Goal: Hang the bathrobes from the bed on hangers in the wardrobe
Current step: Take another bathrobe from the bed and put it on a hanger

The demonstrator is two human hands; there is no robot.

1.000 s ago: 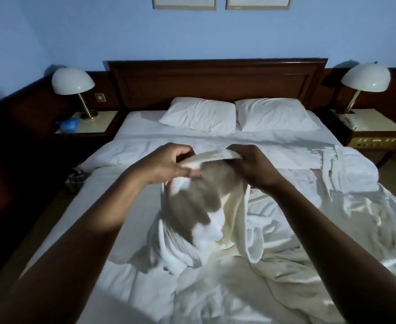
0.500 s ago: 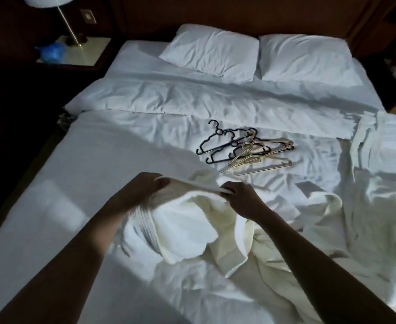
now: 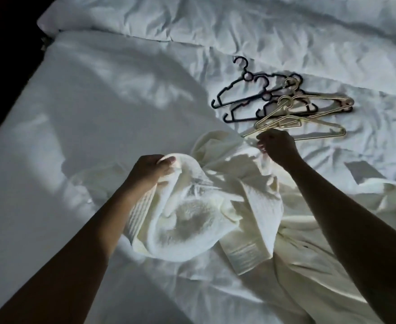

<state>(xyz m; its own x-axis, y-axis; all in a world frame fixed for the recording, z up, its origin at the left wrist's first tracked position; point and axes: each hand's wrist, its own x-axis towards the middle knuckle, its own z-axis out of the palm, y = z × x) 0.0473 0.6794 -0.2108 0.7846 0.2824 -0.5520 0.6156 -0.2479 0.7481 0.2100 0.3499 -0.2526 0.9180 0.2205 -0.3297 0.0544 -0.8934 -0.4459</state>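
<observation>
While the bathrobe (image 3: 192,218) is lying crumpled on the bed (image 3: 98,113), the left hand (image 3: 150,169) is gripping its thick edge and the right hand (image 3: 277,148) is pinching another fold, just beside the hangers (image 3: 285,106).

I see the bed (image 3: 98,118) covered in a wrinkled white sheet. On it lie a crumpled cream bathrobe (image 3: 204,220) and, just beyond, a heap of dark and gold hangers (image 3: 283,104).

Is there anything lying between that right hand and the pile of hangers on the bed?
Nothing visible does. The right hand sits at the near edge of the hangers, which lie uncovered on the sheet. The left hand grips the bathrobe, bunched nearer the person, not over the hangers.
</observation>
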